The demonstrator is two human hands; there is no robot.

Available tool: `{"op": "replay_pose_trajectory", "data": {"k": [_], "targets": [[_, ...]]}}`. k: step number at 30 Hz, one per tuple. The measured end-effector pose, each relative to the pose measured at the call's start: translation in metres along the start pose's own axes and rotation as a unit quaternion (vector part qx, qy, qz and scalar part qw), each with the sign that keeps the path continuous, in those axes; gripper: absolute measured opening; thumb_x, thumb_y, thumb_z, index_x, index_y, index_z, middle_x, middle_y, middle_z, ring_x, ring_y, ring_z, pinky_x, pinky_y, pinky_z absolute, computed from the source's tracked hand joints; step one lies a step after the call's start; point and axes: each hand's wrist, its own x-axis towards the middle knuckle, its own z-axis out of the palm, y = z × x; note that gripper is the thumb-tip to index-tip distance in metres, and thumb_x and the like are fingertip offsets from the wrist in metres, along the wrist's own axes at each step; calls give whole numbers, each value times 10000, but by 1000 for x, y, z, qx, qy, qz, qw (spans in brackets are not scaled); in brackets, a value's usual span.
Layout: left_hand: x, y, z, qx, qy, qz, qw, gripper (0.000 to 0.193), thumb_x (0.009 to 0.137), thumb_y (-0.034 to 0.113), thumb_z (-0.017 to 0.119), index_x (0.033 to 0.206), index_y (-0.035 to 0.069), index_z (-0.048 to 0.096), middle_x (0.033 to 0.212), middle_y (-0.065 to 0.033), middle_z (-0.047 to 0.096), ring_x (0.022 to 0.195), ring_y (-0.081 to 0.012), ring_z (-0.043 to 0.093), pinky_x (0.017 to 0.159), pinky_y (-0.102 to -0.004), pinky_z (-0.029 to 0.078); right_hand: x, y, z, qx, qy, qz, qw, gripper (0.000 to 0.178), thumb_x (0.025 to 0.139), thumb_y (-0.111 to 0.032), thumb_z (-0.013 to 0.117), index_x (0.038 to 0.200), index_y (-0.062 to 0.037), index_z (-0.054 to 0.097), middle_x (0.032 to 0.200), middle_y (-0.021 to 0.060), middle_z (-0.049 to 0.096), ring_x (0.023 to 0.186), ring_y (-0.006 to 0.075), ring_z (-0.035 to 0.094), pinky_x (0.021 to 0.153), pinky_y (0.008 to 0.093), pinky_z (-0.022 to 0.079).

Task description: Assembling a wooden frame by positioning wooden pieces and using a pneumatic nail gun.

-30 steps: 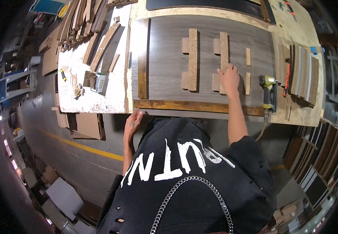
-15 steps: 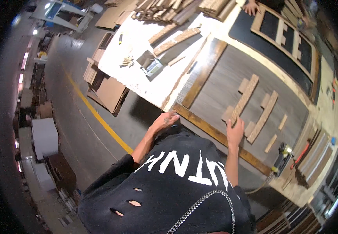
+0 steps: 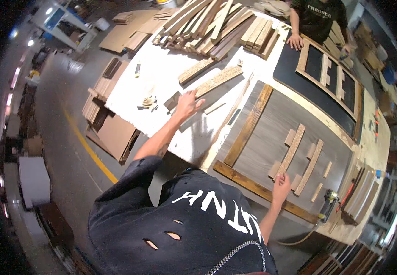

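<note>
Left hand (image 3: pixel 188 104) at small box (image 3: pixel 172 101), hold unclear; right hand (image 3: pixel 281 180), fingers curled, at near end of chipboard strip (image 3: pixel 292 150), cannot tell if pinching; strip lies on grey panel (image 3: pixel 258 137), panel on bench (image 3: pixel 127 103)

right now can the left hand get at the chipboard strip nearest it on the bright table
Probably yes: the left hand is close by the near end of the chipboard strip, with nothing visible between them or on top.

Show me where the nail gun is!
In the head view, the nail gun lies toward the lower right, at the gray panel's edge, beside a short wood strip.
</note>
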Motion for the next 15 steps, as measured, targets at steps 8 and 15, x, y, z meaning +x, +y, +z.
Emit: {"op": "replay_pose_trajectory", "data": {"k": [8,15], "targets": [[111,-37,62,8,-88,17,996,471,701,223,696,1030,-85,557,899,-254,655,778,-422,658,694,-439,553,-55,-118,104,61,-13,67,996,397,904,-182,661,1167,101,570,901,186,687,807,211,677,722,311,531],[51,29,-12,-359,-296,-104,879,616,670,402,836,1031,-64,660,915,-143,691,802,-214,645,736,-356,508,-67,-170,158,170,-64,83,980,425,896,-202,686,1200,70,568,972,165,696,880,192,678,779,303,527]]}}
